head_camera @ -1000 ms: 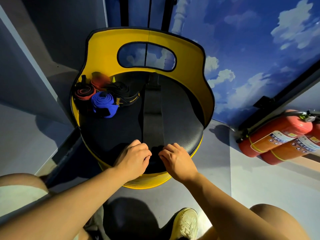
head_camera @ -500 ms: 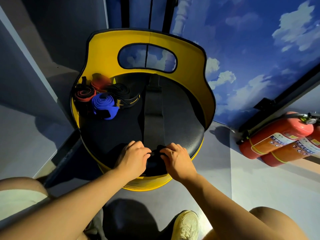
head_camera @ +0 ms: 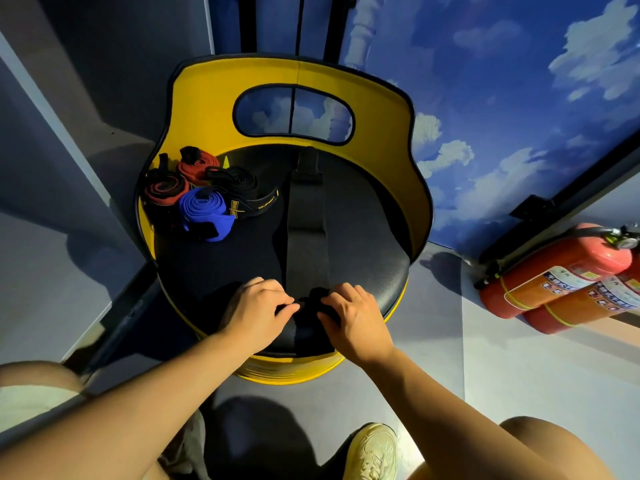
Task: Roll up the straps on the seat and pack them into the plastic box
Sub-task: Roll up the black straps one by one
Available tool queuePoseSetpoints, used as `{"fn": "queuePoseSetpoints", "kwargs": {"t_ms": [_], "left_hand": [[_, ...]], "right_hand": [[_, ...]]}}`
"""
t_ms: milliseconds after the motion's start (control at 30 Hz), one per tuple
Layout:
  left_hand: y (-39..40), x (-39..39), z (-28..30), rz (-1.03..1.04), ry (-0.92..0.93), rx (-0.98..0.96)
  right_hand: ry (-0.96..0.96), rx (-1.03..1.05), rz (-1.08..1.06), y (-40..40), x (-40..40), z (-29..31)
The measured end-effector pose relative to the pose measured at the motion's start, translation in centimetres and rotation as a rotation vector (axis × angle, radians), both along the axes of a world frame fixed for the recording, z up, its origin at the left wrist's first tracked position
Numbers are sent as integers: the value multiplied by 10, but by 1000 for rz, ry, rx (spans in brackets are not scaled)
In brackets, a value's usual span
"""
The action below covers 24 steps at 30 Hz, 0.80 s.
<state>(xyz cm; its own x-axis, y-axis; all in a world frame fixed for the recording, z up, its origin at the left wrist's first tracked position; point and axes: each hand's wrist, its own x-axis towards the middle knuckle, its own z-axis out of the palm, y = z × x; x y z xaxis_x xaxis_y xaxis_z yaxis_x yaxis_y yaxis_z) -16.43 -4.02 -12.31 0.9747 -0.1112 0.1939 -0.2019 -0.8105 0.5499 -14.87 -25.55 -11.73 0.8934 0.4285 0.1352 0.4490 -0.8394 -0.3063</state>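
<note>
The one camera is sitting on my head, looking forward and steeply down over my forearms, so my left hand [head_camera: 258, 308] and right hand [head_camera: 353, 315] are lying close below the middle of the view. It is facing the yellow-backed seat [head_camera: 367, 244] near me, with the cloud-painted wall [head_camera: 502, 109] behind. Its wide lens is bending the edges and taking in my shoe [head_camera: 372, 452] at the bottom and the fire extinguishers [head_camera: 554, 275] on the right.

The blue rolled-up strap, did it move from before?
No. The blue strap roll lies at the same spot on the seat, beside the red rolls by the yellow backrest, as before.
</note>
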Motion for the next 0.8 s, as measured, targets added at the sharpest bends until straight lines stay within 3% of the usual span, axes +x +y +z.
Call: {"fn": "queuePoseSetpoints", "kwargs": {"t_ms": [333, 667, 800], "left_hand": [[-2, -4, -2, -50, 49, 132], [-9, 6, 12, 251, 188, -165], [-11, 14, 15, 284, 117, -190]], "right_hand": [[-20, 5, 6, 5, 2, 4], [81, 139, -173, 16, 4, 6], [50, 176, -223, 19, 11, 6]]}}
